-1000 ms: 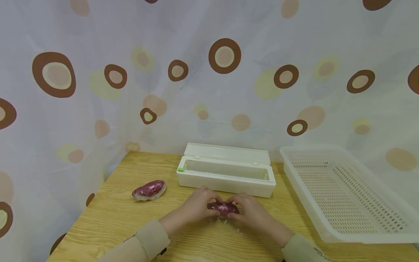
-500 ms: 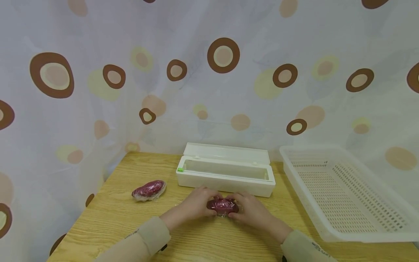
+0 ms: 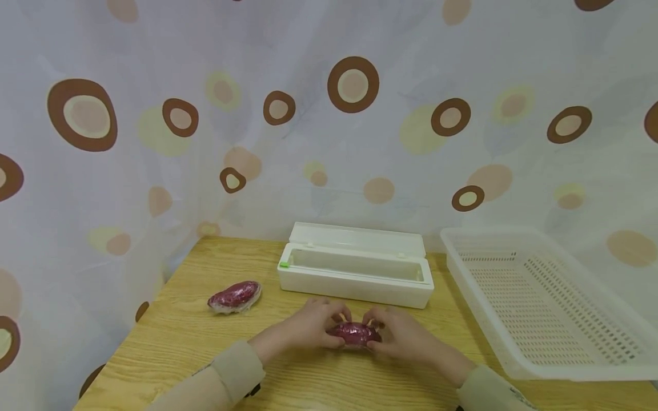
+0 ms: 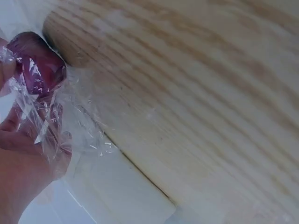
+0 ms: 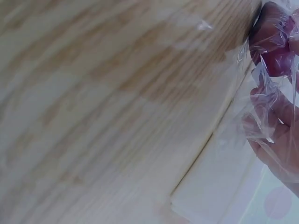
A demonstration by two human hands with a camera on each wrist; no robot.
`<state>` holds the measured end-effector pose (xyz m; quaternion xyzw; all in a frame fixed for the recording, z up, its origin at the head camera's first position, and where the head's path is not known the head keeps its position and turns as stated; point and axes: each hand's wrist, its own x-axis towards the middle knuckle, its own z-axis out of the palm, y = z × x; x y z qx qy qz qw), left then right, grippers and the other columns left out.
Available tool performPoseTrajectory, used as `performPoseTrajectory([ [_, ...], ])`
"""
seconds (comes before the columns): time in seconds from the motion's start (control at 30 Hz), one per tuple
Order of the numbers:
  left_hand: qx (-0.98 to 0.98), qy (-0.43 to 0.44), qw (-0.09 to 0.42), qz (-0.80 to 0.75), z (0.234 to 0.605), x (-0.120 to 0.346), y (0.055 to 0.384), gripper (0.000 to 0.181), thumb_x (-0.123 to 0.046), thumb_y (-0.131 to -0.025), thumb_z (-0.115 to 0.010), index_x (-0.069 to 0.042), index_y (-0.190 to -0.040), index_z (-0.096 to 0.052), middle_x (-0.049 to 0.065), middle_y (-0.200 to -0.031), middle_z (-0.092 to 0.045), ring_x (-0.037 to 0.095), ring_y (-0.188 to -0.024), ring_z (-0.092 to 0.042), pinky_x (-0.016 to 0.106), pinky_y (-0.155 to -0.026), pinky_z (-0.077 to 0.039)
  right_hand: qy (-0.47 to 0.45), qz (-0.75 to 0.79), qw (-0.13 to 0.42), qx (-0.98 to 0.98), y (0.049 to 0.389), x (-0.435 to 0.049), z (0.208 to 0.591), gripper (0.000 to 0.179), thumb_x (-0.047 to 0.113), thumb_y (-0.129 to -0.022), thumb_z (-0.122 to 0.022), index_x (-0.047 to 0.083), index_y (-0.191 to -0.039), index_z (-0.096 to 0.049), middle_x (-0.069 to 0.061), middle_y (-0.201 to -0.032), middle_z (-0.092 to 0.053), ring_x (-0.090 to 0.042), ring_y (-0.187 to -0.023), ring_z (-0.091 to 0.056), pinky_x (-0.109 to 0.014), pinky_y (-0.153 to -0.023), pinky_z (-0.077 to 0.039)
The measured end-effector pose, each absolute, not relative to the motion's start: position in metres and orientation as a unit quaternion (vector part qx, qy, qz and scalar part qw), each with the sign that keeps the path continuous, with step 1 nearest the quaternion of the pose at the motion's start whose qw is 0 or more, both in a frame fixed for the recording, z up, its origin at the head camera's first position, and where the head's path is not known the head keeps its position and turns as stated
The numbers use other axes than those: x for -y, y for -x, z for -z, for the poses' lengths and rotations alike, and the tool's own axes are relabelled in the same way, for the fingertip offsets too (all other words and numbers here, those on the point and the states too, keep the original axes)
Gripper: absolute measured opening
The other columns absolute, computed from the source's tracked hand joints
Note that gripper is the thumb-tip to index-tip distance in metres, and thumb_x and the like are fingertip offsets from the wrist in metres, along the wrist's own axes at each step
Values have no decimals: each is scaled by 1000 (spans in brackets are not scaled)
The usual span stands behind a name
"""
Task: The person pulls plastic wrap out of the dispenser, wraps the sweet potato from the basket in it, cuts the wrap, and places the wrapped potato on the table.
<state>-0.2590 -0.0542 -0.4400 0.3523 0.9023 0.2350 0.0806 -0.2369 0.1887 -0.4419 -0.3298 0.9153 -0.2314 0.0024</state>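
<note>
A purple-red sweet potato (image 3: 354, 333) in clear plastic wrap lies lengthwise between the two hands, low over the middle of the table. My left hand (image 3: 316, 326) grips its left end, fingers over the far side and thumb on the near side. At the other end my right hand (image 3: 403, 337) holds it in the same way. Loose, crinkled plastic wrap (image 4: 51, 126) spreads over the left fingers in the left wrist view. The right wrist view also has film (image 5: 266, 121) draped across the right fingers. Another wrapped sweet potato (image 3: 235, 297) rests on the table to the left.
Just beyond the hands stands a long white plastic wrap dispenser (image 3: 354, 288), its lid raised and a green slider at its left end. A white perforated basket (image 3: 488, 319) occupies the right side of the wooden table (image 3: 180, 354). A dotted curtain (image 3: 308, 142) hangs behind.
Both hands have shifted the sweet potato slightly toward the person and to the right. It has turned a little in the fingers, and less loose film shows in front of it.
</note>
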Motion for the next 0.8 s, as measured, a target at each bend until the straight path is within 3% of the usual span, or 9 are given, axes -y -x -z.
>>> performPoseTrajectory([
  [0.23, -909, -355, 61, -212, 442, 52, 257, 36, -36, -81, -71, -30, -114, -58, -12, -108, -66, 17, -111, -50, 43, -101, -29, 337, 199, -20, -920, 234, -190, 443, 35, 34, -84, -69, 19, -114, -61, 8, -105, -65, -13, -90, -57, -31, -74, -49],
  [0.43, -911, -363, 37, -191, 443, 52, 258, 42, -40, -76, -75, -30, -115, -61, -18, -107, -64, 14, -106, -50, 39, -98, -32, 332, 186, -33, -924, 232, -191, 443, 41, 35, -79, -73, 21, -116, -62, 11, -105, -65, -12, -91, -56, -32, -76, -48],
  [0.67, -913, -367, 28, -177, 443, 54, 257, 48, -39, -73, -79, -29, -116, -61, -16, -108, -64, 13, -105, -50, 38, -97, -32, 321, 176, -27, -930, 232, -191, 444, 47, 38, -76, -76, 23, -117, -61, 13, -107, -65, -11, -96, -55, -38, -82, -47],
  [0.8, -914, -365, 33, -174, 442, 54, 256, 49, -38, -73, -79, -28, -117, -60, -14, -107, -64, 13, -102, -49, 38, -96, -33, 324, 177, -26, -929, 234, -190, 443, 45, 39, -77, -75, 20, -115, -63, 11, -105, -65, -9, -91, -55, -32, -78, -47],
])
